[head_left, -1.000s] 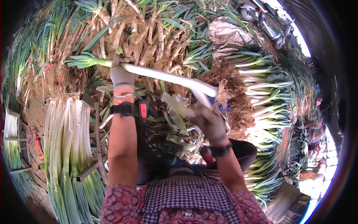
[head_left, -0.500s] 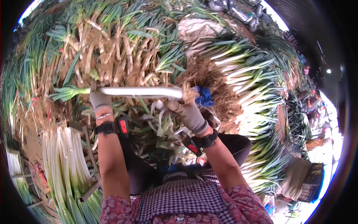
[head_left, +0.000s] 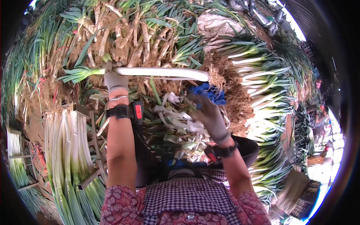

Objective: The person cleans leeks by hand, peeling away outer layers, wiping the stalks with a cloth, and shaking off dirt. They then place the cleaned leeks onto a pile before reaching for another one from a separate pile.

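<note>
A long green onion (head_left: 165,72) lies level across the view, with green leaves at its left end and a tuft of roots at its right. My left hand (head_left: 116,77), in a grey glove, is closed around its stalk near the leaves. My right hand (head_left: 210,118), also gloved, is below the root end and apart from the stalk. Motion smears its fingers, so what they hold, if anything, does not show. Pale peeled skins (head_left: 183,118) lie between my forearms, next to a bundle of blue material (head_left: 210,93).
Unpeeled green onions (head_left: 144,39) with earthy roots are heaped ahead. Cleaned white ones (head_left: 262,90) lie in a long row at the right. Others rest in a metal rack (head_left: 93,138) at the left. A crumpled pale sack (head_left: 219,28) and a motorbike (head_left: 262,17) are farther off.
My right hand has come off the root end of the green onion and moved down and to the right. My left hand still grips the stalk. The whole view has shifted slightly.
</note>
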`<state>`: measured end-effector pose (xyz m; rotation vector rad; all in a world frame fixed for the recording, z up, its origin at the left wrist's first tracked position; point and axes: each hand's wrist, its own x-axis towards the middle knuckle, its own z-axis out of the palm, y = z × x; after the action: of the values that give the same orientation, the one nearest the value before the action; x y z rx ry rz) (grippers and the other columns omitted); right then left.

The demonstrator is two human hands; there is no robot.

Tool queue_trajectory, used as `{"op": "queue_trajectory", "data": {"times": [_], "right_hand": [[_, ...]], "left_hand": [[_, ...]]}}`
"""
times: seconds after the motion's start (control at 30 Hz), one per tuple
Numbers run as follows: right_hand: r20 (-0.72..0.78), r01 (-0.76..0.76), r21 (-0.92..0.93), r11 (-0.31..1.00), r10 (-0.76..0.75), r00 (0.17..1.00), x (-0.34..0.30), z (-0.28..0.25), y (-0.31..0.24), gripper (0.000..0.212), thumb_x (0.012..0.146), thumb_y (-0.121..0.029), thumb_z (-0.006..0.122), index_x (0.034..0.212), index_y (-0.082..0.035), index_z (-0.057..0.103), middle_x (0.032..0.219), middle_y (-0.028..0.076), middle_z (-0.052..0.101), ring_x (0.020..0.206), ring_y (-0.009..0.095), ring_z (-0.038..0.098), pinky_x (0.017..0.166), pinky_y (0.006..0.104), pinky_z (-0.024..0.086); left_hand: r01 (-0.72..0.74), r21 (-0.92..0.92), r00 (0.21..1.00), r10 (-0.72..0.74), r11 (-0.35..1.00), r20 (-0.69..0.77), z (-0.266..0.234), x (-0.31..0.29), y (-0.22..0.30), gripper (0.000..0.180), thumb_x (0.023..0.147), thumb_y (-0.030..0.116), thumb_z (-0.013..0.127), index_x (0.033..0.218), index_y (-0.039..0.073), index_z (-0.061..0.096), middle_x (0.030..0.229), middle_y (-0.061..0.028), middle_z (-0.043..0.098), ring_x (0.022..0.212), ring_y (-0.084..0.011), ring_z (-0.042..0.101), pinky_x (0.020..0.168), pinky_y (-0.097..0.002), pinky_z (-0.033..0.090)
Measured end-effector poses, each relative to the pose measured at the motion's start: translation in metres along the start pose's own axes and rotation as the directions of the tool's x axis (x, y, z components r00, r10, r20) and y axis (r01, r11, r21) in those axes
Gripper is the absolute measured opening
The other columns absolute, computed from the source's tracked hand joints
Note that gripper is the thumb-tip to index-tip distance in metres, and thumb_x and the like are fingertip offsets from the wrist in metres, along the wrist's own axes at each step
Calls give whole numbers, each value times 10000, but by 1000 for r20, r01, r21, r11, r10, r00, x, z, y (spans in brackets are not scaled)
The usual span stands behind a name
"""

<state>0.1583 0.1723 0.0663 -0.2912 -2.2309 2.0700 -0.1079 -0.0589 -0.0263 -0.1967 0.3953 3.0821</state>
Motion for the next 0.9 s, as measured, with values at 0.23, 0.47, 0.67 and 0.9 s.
{"op": "queue_trajectory", "data": {"times": [0.23, 0.47, 0.67, 0.9], "right_hand": [[-127, 153, 281, 947, -122, 984, 58, 73, -4, 85, 869, -143, 619, 925, -84, 596, 839, -44, 524, 712, 80, 527, 626, 217, 441], [135, 394, -702, 593, -433, 891, -44, -85, 4, 101, 783, -60, 648, 873, -64, 602, 872, 21, 566, 702, 123, 536, 583, 247, 429], [-10, 407, -593, 695, -512, 859, -9, -85, -75, 363, 771, -134, 723, 1113, -50, 635, 1212, 177, 584, 1102, 322, 586, 872, 375, 502], [-164, 315, -441, 841, -420, 892, 63, -77, 111, 384, 949, -195, 570, 1294, -41, 504, 953, 61, 660, 768, 159, 618, 710, 318, 502]], "left_hand": [[-2, 35, 999, 3, 999, -51, 3, -5, -1, 264, 934, 189, 519, 699, 78, 473, 621, -75, 518, 609, -248, 531, 722, -402, 508], [-139, 562, 981, 190, 815, -33, -7, 10, -4, 103, 920, 156, 539, 930, 63, 581, 820, -55, 613, 774, -218, 600, 752, -342, 516], [-267, 938, 952, 93, -221, 293, -72, 34, 49, 323, 880, 197, 620, 1157, 37, 582, 1001, -64, 660, 909, -201, 630, 792, -324, 515], [-133, 836, 959, 281, 533, -26, 154, -14, -131, 160, 876, 185, 644, 888, 45, 567, 754, -51, 564, 621, -145, 545, 556, -318, 497]]}}
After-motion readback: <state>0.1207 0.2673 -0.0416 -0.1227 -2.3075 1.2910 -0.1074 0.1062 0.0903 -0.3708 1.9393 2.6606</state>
